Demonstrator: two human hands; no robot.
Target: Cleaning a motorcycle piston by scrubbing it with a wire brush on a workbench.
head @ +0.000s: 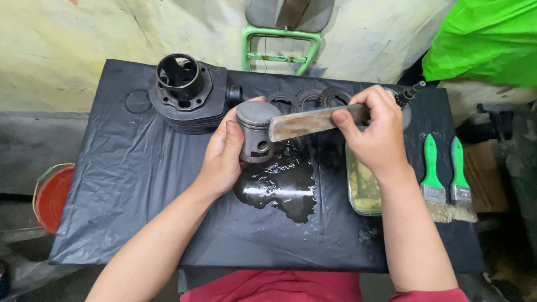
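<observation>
Black plastic sheeting (134, 184) covers the low table in front of me, with a stained pale wall behind it and a puddle of dark liquid (282, 187) pooled at the middle. Over that puddle my left hand (224, 154) grips one grey piston (254, 131), fingers curled around its far side and thumb pressed on the near wall, so the skirt's back is hidden from me. My right hand (375, 131) is closed around one flat metal file (310, 122), whose tip rests against the piston crown; its handle end disappears inside my fist. Behind the piston stands one dark finned cylinder (187, 95), its lower fins partly blocked by my left hand. I count three gears (321, 98) lying in a row past the file, each only partly showing, and one threaded shaft (411, 90) poking out beyond my right knuckles, its base hidden. My right wrist covers part of one clear container (361, 193), whose contents I cannot make out. Two green-handled brushes (444, 182) lie side by side at the right. One red bucket (53, 196) sits cut off at the left edge, and a green sheet (486, 39) is cropped at the upper right corner.
</observation>
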